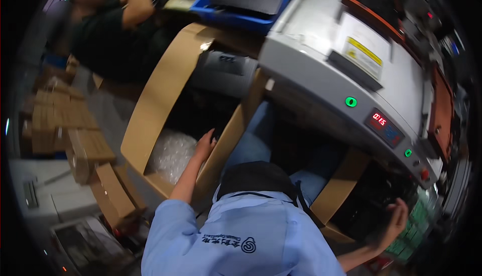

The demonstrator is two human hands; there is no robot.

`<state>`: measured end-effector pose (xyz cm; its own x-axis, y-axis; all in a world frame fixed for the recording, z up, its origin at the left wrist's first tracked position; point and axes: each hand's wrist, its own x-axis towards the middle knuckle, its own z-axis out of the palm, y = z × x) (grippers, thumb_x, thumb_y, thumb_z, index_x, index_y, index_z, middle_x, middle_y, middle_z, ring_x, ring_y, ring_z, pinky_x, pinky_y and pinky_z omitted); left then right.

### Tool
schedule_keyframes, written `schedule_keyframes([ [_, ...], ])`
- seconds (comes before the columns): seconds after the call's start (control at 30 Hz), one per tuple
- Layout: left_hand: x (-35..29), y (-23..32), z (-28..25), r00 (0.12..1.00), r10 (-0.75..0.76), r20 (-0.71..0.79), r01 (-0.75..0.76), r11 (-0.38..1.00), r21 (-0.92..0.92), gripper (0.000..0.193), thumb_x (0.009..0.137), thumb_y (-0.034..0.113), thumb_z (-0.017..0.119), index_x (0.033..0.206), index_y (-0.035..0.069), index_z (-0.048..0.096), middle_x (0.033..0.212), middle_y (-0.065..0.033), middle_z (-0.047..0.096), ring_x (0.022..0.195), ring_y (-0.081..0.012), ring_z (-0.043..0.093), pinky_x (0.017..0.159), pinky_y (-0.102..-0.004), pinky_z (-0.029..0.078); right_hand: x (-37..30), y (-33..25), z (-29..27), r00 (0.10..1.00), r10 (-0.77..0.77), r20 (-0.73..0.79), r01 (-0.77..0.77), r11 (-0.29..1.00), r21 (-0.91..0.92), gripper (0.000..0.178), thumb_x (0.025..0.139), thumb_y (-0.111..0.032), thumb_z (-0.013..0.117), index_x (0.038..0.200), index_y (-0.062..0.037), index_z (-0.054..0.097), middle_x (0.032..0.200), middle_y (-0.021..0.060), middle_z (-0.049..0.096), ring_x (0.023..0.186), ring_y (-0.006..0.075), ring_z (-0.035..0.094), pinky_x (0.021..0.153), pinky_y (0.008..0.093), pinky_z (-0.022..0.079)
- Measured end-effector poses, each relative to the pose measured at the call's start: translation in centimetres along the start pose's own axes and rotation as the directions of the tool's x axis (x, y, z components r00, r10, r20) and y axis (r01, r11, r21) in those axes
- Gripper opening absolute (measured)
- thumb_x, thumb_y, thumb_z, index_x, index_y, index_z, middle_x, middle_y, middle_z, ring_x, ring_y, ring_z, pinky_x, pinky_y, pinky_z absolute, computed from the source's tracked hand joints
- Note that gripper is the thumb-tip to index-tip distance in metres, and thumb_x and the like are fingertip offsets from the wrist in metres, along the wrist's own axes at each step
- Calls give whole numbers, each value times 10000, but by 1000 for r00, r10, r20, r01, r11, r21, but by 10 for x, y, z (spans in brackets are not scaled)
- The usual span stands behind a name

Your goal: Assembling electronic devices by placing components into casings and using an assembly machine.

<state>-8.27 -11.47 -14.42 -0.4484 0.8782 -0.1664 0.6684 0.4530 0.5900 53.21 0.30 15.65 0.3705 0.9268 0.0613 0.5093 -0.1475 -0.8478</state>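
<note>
A person in a light blue work shirt is leaning over an open brown cardboard carton (160, 95), the left hand (205, 145) resting with loose, released fingers on its inner wall just above a wad of clear bubble wrap (170, 155). The right hand (396, 221) is reaching, fingers spread and grasping nothing clearly, into a dark second carton (341, 185) beneath a grey machine (321, 75). Leaning on the thin wall could buckle it, and the machine's overhang could catch the right hand.
</note>
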Motion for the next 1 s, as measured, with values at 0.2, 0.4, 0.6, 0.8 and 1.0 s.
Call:
schedule_keyframes([
  [0.2, -12, -9, -11, 985, -119, -125, 119, 993, -6, 390, 884, 176, 562, 1269, 130, 521, 1003, -226, 648, 912, -416, 616, 801, -496, 488, -41, -19, 111, 856, 0, 517, -62, 993, 103, 239, 971, -154, 536, 1116, 14, 624, 930, 56, 647, 873, 113, 594, 809, 250, 471],
  [0.4, -22, -18, -27, 962, -81, -260, 52, 992, -116, 323, 883, 173, 570, 1204, 132, 573, 894, -247, 652, 863, -433, 621, 779, -494, 489, -61, -45, 153, 719, -66, 692, 8, 996, 86, 213, 960, -105, 534, 1103, 21, 629, 933, 60, 659, 891, 113, 608, 821, 240, 468],
  [0.6, -6, 2, -22, 964, -171, -203, 175, 985, 2, 379, 822, 165, 572, 1192, 84, 577, 972, -240, 646, 929, -423, 609, 810, -490, 483, -73, -38, 167, 702, -93, 706, 51, 995, 80, 217, 955, -114, 538, 1099, 10, 642, 963, 79, 677, 910, 137, 630, 812, 250, 481],
  [0.8, 4, -40, -2, 971, -214, -107, 214, 977, -6, 444, 801, 122, 558, 1237, 39, 557, 1008, -254, 657, 949, -394, 641, 814, -443, 497, -78, -31, 182, 672, -256, 694, 296, 953, 66, 216, 938, -188, 565, 1085, -57, 656, 1047, 118, 669, 967, 281, 634, 835, 341, 495],
  [1.0, 6, 20, -12, 985, -117, -128, 122, 992, 30, 419, 836, 152, 564, 1250, 93, 556, 1023, -231, 661, 959, -384, 637, 815, -424, 490, -77, 1, 147, 809, -110, 578, 180, 982, -65, 234, 946, -203, 537, 1084, -48, 643, 1062, 121, 662, 1003, 300, 614, 861, 365, 482],
])
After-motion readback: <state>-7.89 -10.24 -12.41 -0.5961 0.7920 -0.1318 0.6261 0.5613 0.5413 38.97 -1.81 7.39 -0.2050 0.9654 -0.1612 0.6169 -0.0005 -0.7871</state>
